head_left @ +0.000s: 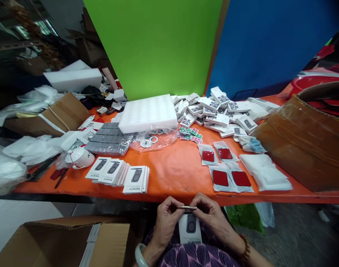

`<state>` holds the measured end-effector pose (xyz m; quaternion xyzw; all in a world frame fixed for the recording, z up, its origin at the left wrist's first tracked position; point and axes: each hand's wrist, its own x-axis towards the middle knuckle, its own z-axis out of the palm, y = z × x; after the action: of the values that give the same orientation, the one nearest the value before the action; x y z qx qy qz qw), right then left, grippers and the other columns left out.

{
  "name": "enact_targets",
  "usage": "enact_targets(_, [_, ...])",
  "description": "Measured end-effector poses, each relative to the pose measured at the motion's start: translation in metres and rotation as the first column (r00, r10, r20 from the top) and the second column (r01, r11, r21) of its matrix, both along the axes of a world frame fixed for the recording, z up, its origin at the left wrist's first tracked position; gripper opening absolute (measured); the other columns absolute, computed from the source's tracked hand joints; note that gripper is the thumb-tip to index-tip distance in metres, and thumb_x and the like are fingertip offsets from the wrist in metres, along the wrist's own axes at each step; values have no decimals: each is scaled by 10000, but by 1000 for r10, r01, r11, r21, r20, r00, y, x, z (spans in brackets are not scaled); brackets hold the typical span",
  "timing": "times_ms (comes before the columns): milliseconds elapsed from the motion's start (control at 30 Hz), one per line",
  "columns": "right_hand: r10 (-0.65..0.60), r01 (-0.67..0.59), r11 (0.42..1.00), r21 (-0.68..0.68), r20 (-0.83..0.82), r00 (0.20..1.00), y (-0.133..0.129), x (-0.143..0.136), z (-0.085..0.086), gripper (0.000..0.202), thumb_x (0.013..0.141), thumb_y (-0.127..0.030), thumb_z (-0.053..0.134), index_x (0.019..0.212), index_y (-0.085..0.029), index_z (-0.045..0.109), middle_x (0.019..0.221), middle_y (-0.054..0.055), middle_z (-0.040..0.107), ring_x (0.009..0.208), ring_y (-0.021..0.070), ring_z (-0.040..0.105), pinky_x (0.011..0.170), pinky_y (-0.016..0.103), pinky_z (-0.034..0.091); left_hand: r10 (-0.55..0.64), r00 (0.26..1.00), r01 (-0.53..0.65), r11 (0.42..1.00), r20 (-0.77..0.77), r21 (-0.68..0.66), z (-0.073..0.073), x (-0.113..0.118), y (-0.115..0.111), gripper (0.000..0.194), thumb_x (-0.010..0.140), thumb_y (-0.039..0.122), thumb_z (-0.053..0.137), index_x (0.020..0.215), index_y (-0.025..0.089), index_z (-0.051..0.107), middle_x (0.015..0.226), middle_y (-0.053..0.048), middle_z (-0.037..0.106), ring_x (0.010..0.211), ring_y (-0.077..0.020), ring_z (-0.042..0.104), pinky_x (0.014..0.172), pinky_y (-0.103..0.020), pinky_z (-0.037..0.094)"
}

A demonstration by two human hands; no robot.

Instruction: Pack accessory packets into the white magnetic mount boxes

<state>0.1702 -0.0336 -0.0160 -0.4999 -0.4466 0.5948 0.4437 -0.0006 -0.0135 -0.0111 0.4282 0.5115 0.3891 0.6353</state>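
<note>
A white box printed with a dark phone-holder picture and the word MAGNETIC (190, 230) is held above my lap, its front facing up. My left hand (167, 219) pinches the left end of its top flap between thumb and fingers. At the other end of the same flap, my right hand (212, 217) is closed in a similar pinch. Whether anything is inside the box is hidden. On the table edge beyond my hands lie stacks of matching white boxes (134, 180), left of centre, and several red square pads in clear sleeves (220, 178), to the right.
A loose pile of white boxes (210, 111) lies at the back of the orange table (169, 167). Near it are a white foam block (149, 113), small coloured cards (190, 134) and a white cup (82, 157). Cardboard boxes stand lower left (113, 241) and right (302, 144).
</note>
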Motion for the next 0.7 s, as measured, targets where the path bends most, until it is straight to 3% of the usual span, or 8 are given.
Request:
enact_targets(67, [14,-30,992,121,131,991,-4,2,0,236,842,-401,623,748,-185,621,771,15,563,729,158,538,679,272,434,-18,998,22,996,-52,81,-1,-3,-3,211,658,302,776,665,154,626,723,-22,635,725,-162,602,715,-274,479])
enact_targets(167, [34,-76,977,201,204,978,-9,1,-1,189,868,-362,601,791,-192,629,806,28,582,766,171,563,715,287,446,-44,994,59,984,-96,167,-3,-6,-8,166,673,287,758,674,166,645,762,-40,652,795,-197,629,767,-306,492])
enact_targets(300, [-1,-55,973,223,243,970,-9,-2,0,203,876,-344,584,747,-190,605,764,16,558,727,160,547,682,277,435,-10,993,25,991,-116,130,-3,-5,-10,148,713,297,717,704,166,647,770,-38,661,780,-181,620,759,-292,487])
enact_targets(467, [14,-23,999,46,192,981,2,-3,7,196,834,-358,608,749,-181,612,733,2,561,686,145,509,629,257,399,32,996,-33,999,-82,-13,3,0,-3,215,704,341,714,772,147,653,687,1,632,629,-124,551,609,-229,437])
enact_targets(700, [25,-38,976,-212,-66,997,15,-7,5,193,708,-326,685,657,-169,585,608,-38,511,568,101,413,534,219,326,-59,977,50,998,-205,-46,10,-2,6,199,684,321,708,622,141,651,591,-4,615,584,-128,515,582,-237,404])
